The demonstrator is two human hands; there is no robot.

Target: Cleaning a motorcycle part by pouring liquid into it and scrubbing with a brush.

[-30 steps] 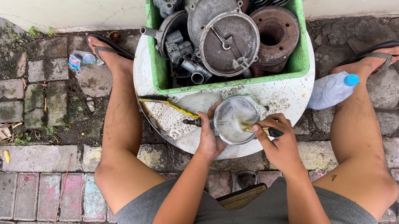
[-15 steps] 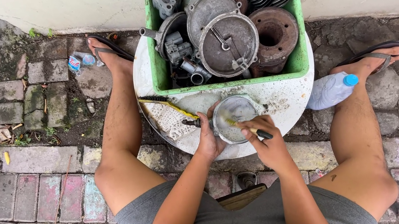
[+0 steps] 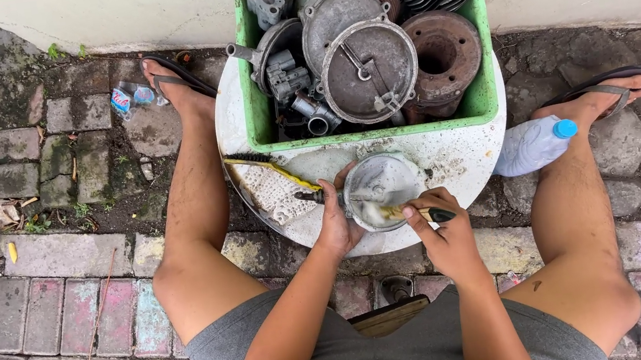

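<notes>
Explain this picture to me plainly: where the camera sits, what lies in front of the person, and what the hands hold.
The camera is worn on the person's head and looks down, so you see their own arms, knees and sandalled feet. They sit over a round white basin on stone paving. Across it rests a green plastic crate full of grey and rusty metal engine parts. The left hand steadies a round grey metal cover over the basin. The right hand holds a small brush with a black handle against it. A yellow-handled brush lies in the basin, and a clear plastic bottle with a blue cap lies beside it.
</notes>
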